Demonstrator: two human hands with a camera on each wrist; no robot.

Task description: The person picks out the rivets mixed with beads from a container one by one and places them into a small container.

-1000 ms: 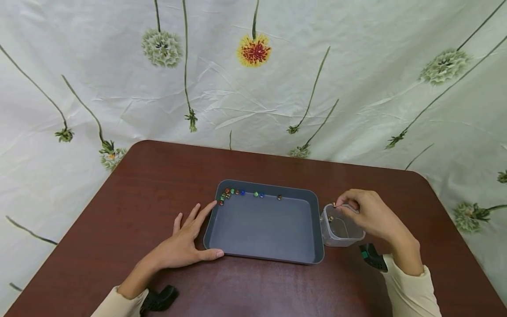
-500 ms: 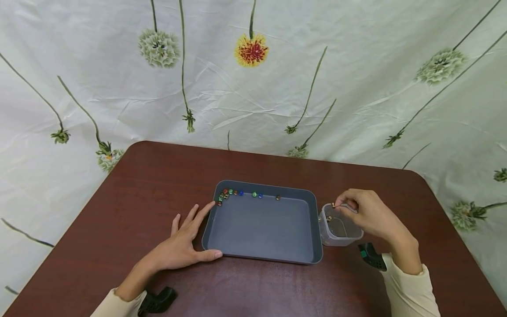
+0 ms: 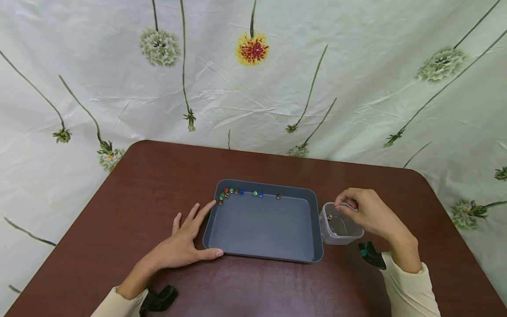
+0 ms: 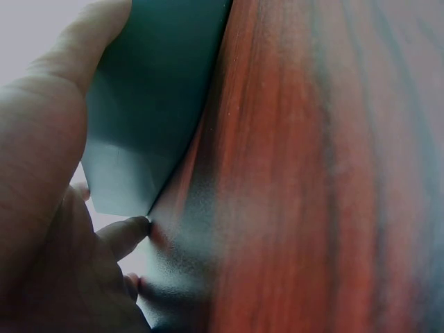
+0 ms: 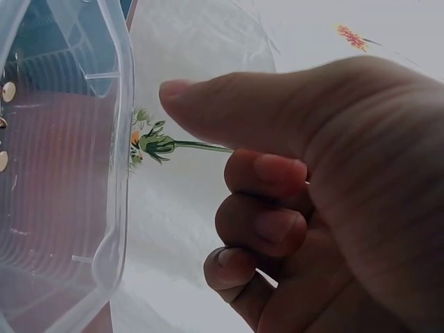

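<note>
My left hand (image 3: 180, 248) rests on the table beside a dark grey tray (image 3: 263, 231), index fingertip at its left rim and thumb at the front left corner. Its fingers are spread. Several coloured glass marbles (image 3: 231, 190) lie along the tray's far and left sides. My right hand (image 3: 372, 215) is over the rim of a clear plastic container (image 3: 341, 240). Nothing shows at its fingertips; in the right wrist view the thumb sticks out, several fingers are curled and the index finger is hidden. Small gold-coloured pieces with rounded heads (image 5: 8, 91) lie inside the container.
The container stands against the tray's right side on a dark red-brown wooden table (image 3: 178, 171). Behind the table hangs a pale cloth (image 3: 222, 83) printed with flowers. A black wrist device (image 3: 160, 299) is at each sleeve.
The small gold-coloured piece pinched in my right fingertips has left them. That hand stays over the container, its fingertips shifted slightly. My left hand and the tray stay in place.
</note>
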